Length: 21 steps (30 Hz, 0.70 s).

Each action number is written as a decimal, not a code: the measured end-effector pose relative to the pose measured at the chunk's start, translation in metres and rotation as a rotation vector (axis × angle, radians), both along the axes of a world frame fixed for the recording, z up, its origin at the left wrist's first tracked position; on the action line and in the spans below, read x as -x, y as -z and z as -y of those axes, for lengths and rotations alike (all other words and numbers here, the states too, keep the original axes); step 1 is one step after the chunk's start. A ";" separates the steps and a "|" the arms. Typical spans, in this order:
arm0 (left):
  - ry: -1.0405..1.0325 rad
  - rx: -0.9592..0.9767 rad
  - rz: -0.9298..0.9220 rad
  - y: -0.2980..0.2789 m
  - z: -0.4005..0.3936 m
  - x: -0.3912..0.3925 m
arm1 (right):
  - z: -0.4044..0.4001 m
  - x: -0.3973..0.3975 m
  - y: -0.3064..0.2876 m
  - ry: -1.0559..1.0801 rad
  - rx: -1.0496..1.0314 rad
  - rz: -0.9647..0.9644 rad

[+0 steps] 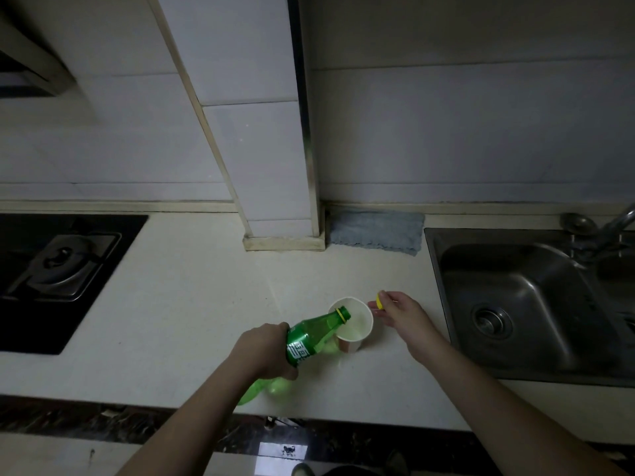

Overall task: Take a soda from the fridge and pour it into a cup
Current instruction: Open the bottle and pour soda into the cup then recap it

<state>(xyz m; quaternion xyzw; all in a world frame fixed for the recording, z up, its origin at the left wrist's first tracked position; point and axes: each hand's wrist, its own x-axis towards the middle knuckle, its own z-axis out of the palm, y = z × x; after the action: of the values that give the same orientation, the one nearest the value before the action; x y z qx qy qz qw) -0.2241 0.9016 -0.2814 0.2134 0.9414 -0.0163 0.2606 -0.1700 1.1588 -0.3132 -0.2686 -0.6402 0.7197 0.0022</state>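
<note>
Head view: green plastic soda bottle [311, 338] tilted over, uncapped mouth with yellow ring above the rim of the white paper cup [352, 322], pale liquid already in the cup. Left hand [264, 350] wrapped round the bottle's lower body, fingers curled about it. Right hand [395, 309] just beside the cup on its sink side, thumb and fingers pinching the small yellow bottle cap [379, 300], not touching the cup. Cup standing on the pale stone countertop [178, 304], near the front edge.

Likely handling: thin bottle wall, soft under a squeeze, probably cold and slick from the fridge, so mid-body grip below the label, kept firm but not crushing. Paper cup light, easy to tip or slide if nudged by the bottle neck, unsteadied for now. Fizz apt to foam up; slow tilt called for.

Around: steel sink [515, 304] with tap to the right, grey folded cloth [376, 230] by the wall behind, black gas hob [58, 269] well apart to the left, tiled column [275, 166] at the back. Nothing between bottle and cup
</note>
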 end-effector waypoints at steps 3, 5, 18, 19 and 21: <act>-0.009 0.007 0.013 -0.002 -0.002 0.000 | 0.001 0.000 0.001 -0.006 -0.005 0.007; -0.007 0.016 0.017 -0.003 -0.003 0.000 | 0.000 -0.001 0.001 -0.011 -0.013 0.007; 0.028 0.080 -0.012 -0.011 -0.007 -0.002 | -0.003 -0.001 0.000 -0.035 -0.072 0.013; 0.029 0.083 -0.014 -0.012 -0.007 -0.002 | -0.003 0.000 -0.001 -0.038 -0.073 0.016; 0.028 0.088 -0.015 -0.014 -0.008 -0.002 | -0.004 0.000 -0.003 -0.036 -0.079 0.020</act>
<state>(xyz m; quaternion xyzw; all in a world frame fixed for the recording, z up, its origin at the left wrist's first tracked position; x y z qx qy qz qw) -0.2220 0.9099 -0.2678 0.2149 0.9386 -0.0629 0.2624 -0.1705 1.1626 -0.3100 -0.2637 -0.6731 0.6909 -0.0065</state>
